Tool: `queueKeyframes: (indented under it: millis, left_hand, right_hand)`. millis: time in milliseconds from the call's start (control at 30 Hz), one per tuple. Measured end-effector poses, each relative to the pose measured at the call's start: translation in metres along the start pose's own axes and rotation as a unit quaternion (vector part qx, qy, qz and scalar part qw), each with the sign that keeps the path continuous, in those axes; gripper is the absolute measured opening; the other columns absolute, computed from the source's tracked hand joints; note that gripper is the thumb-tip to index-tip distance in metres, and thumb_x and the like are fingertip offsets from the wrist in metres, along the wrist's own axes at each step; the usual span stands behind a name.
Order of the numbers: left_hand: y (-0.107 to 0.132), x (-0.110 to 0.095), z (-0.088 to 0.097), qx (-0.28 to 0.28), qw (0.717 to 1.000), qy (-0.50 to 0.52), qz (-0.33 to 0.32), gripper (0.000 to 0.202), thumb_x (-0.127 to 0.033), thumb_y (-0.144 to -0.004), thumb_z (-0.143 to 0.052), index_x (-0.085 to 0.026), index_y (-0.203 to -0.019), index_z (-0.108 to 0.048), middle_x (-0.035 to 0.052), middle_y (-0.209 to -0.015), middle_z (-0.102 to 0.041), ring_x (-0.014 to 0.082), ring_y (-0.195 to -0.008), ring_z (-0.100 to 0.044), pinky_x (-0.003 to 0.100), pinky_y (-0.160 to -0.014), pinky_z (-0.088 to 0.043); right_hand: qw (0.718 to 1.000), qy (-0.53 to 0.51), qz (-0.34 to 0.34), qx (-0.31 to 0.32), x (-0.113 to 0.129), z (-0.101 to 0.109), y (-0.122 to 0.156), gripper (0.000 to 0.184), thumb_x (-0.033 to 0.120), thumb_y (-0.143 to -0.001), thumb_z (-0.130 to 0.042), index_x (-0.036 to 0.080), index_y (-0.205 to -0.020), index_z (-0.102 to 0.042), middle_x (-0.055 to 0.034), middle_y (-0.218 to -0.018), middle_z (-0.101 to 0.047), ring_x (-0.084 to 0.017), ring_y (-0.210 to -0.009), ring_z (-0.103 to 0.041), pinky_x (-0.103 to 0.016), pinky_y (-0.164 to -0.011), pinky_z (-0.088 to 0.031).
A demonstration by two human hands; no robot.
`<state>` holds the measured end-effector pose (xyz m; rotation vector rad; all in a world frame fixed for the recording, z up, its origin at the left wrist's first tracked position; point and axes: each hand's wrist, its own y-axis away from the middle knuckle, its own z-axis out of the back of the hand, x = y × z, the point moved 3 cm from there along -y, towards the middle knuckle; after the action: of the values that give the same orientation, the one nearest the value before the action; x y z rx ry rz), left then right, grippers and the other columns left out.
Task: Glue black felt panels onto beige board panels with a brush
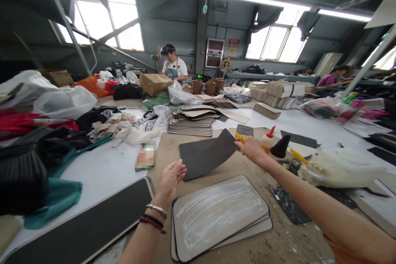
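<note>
My left hand (pixel 173 175) is closed in a pinch at the left edge of a thin dark grey sheet (pixel 207 154). The sheet bows, its right corner raised, and my right hand (pixel 252 148) grips that corner. A yellow-handled brush (pixel 239 137) also passes through my right fist; a black flared shape beyond the fist seems to be its head. Below the sheet lies a beige rounded panel (pixel 219 214) with dark edges, streaked with white glue-like smears, on top of another similar panel. A long dark panel (pixel 83 218) with a pale border lies left of my left forearm.
Stacked beige panels (pixel 193 121) stand beyond the sheet. A red-tipped bottle (pixel 271 133), a whitish plastic container (pixel 346 167) and another yellow handle (pixel 298 156) are at right. Fabric and plastic bags (pixel 64 101) crowd the left. A co-worker (pixel 175 66) stands across the table.
</note>
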<state>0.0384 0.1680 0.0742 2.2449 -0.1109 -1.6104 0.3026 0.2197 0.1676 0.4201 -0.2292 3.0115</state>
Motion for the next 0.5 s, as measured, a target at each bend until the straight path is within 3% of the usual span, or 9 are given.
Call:
queueKeyframes:
  millis: [100, 200, 333, 500]
  left_hand:
    - [-0.001, 0.012, 0.002, 0.012, 0.997, -0.073, 0.003, 0.016, -0.024, -0.082, -0.058, -0.013, -0.093, -0.055, -0.0004, -0.077, -0.060, 0.0103, -0.064, -0.058, 0.026, -0.061, -0.048]
    - [0.001, 0.022, -0.004, 0.059, 0.988, -0.143, 0.000, 0.017, -0.022, -0.075, -0.063, -0.012, -0.088, -0.059, -0.0023, -0.066, -0.059, 0.0098, -0.058, -0.055, 0.025, -0.057, -0.043]
    - [0.004, 0.033, -0.025, 0.143, 0.969, -0.200, -0.014, 0.016, -0.024, -0.065, -0.067, -0.012, -0.074, -0.063, -0.0041, -0.054, -0.055, 0.0095, -0.053, -0.048, 0.024, -0.054, -0.036]
    - [0.008, 0.047, -0.055, 0.210, 0.953, -0.219, -0.012, 0.013, -0.023, -0.060, -0.067, -0.013, -0.068, -0.065, -0.0039, -0.054, -0.054, 0.0099, -0.054, -0.044, 0.025, -0.053, -0.030]
  right_hand:
    - [0.998, 0.039, -0.021, 0.033, -0.018, -0.032, -0.005, 0.014, 0.022, -0.084, -0.055, 0.013, -0.085, -0.066, -0.0124, -0.079, -0.070, -0.023, -0.083, -0.066, -0.027, -0.068, -0.044]
    - [0.995, 0.070, -0.033, 0.062, -0.034, -0.051, -0.009, 0.015, 0.022, -0.082, -0.058, 0.010, -0.087, -0.066, -0.0181, -0.088, -0.069, -0.028, -0.092, -0.064, -0.030, -0.072, -0.044]
    - [0.992, 0.088, -0.040, 0.085, -0.048, -0.058, -0.012, 0.016, 0.021, -0.082, -0.059, 0.009, -0.093, -0.064, -0.0208, -0.097, -0.067, -0.029, -0.097, -0.062, -0.030, -0.073, -0.044]
    - [0.991, 0.064, -0.052, 0.105, -0.055, -0.059, -0.018, 0.013, 0.020, -0.082, -0.056, 0.009, -0.087, -0.063, -0.0158, -0.082, -0.070, -0.024, -0.080, -0.067, -0.025, -0.063, -0.046]
